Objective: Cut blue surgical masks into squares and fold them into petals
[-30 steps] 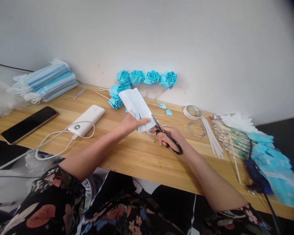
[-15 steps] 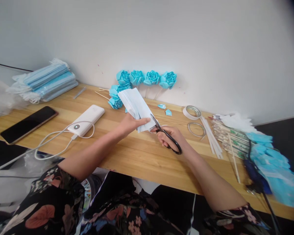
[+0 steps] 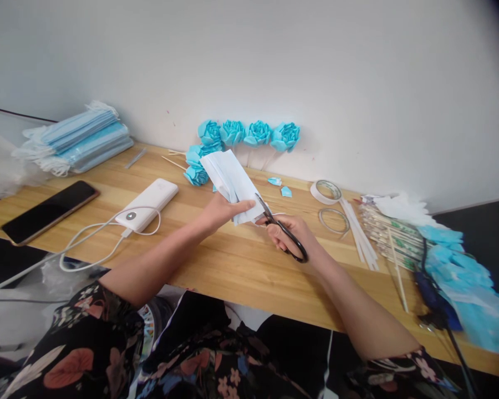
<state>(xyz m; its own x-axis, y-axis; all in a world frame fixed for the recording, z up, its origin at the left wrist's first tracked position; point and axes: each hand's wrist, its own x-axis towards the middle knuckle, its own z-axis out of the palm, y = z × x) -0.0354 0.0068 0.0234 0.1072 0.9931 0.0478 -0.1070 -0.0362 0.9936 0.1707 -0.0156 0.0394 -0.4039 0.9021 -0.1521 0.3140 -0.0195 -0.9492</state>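
Note:
My left hand (image 3: pixel 223 212) pinches a folded pale blue face mask (image 3: pixel 232 180) and holds it tilted above the wooden table (image 3: pixel 233 266). Black-handled scissors (image 3: pixel 283 229) sit in my right hand (image 3: pixel 293 235), fingers through the loops, and their blades meet the mask's lower right edge. Both hands hover over the middle of the table, close together.
Blue fabric roses (image 3: pixel 249 133) lean on the wall behind. A white power bank (image 3: pixel 148 203) with cable, a phone (image 3: pixel 50 210) and a mask stack (image 3: pixel 77 139) lie left. Tape rolls (image 3: pixel 326 190), wooden sticks (image 3: pixel 388 235) and blue scraps (image 3: pixel 461 271) lie right.
Almost nothing has moved. The scissors have crept a little further along the mask's edge, and the view has shifted slightly.

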